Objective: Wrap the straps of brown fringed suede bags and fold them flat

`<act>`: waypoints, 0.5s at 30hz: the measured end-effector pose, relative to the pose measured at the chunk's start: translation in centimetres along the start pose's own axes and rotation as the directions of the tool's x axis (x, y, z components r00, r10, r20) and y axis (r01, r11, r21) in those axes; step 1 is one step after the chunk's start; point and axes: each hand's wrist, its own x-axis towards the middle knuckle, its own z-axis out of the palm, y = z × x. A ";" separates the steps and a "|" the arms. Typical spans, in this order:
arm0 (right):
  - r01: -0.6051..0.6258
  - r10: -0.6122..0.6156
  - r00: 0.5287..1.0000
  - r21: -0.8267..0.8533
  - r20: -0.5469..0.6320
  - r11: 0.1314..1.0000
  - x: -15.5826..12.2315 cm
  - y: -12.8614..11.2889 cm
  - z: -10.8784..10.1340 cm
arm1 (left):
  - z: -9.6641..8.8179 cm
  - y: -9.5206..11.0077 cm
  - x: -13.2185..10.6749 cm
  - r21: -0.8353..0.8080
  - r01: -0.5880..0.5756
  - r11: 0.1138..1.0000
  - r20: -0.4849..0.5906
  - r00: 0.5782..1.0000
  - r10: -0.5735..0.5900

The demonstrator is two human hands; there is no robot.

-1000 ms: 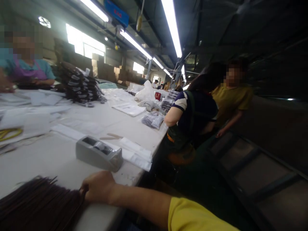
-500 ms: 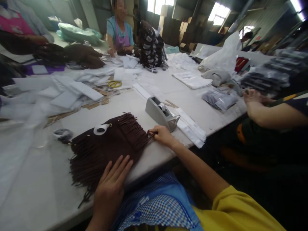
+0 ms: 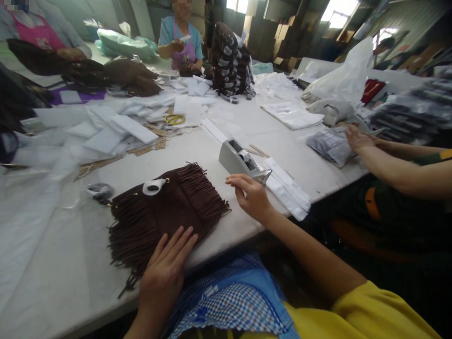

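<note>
A dark brown fringed bag (image 3: 176, 200) lies flat on the table (image 3: 243, 219) in front of me, with fringe along both sides. On its upper edge sits a white piece with a dark oval centre (image 3: 152, 188). My left hand (image 3: 165, 268) rests flat on the bag's near edge, fingers outstretched. To the right of the bag, my right hand (image 3: 253, 195) hovers just off the fringe tips, its fingers loosely bent and apart with nothing visible in them. Right behind that hand stands a grey tape dispenser (image 3: 231, 155). A wrapped dark bundle (image 3: 100, 191) lies at the bag's left corner.
White strips (image 3: 287, 190) lie right of the dispenser. White foam sheets (image 3: 102, 141) and yellow-handled scissors (image 3: 174, 119) are to the left. A stack of brown bags (image 3: 231, 63) stands farther back. At right, a co-worker's hands (image 3: 360, 139) touch a grey packet (image 3: 328, 145). Two people stand across the table.
My right hand has let go of the fringe strands and lifted slightly. My left hand stays on the bag. The co-worker's hands at right have moved onto the grey packet.
</note>
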 end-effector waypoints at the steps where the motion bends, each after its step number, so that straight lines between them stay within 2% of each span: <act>1: 0.133 -0.134 0.989 0.018 0.055 0.991 -0.3 -0.7 0.2 | -0.1 -0.1 0.0 0.004 -0.006 1.000 0.008 1.000 0.006; 2: 0.271 -0.273 0.953 0.033 0.133 0.962 -0.5 -1.2 0.5 | -0.2 -0.2 0.0 0.008 -0.016 1.000 0.014 1.000 0.016; 4: 0.483 -0.474 0.834 0.043 0.284 0.875 -0.9 -1.2 1.2 | -0.5 -0.7 0.0 0.013 -0.045 0.999 0.022 0.999 0.045; 5: 0.545 -0.523 0.783 0.035 0.337 0.838 -1.0 -0.8 1.5 | -0.7 -0.9 0.1 0.015 -0.061 0.998 0.025 0.998 0.061; 7: 0.603 -0.549 0.721 0.008 0.423 0.798 -1.0 0.6 1.7 | -1.0 -1.4 0.2 0.017 -0.096 0.995 0.033 0.995 0.096; 11: 0.670 -0.563 0.633 -0.012 0.532 0.742 -0.4 3.4 0.4 | -1.5 -2.2 0.3 0.006 -0.143 0.990 0.054 0.988 0.142; 15: 0.674 -0.538 0.635 -0.057 0.555 0.736 0.3 5.2 -1.5 | -1.6 -2.5 0.1 -0.005 -0.145 0.989 0.057 0.988 0.145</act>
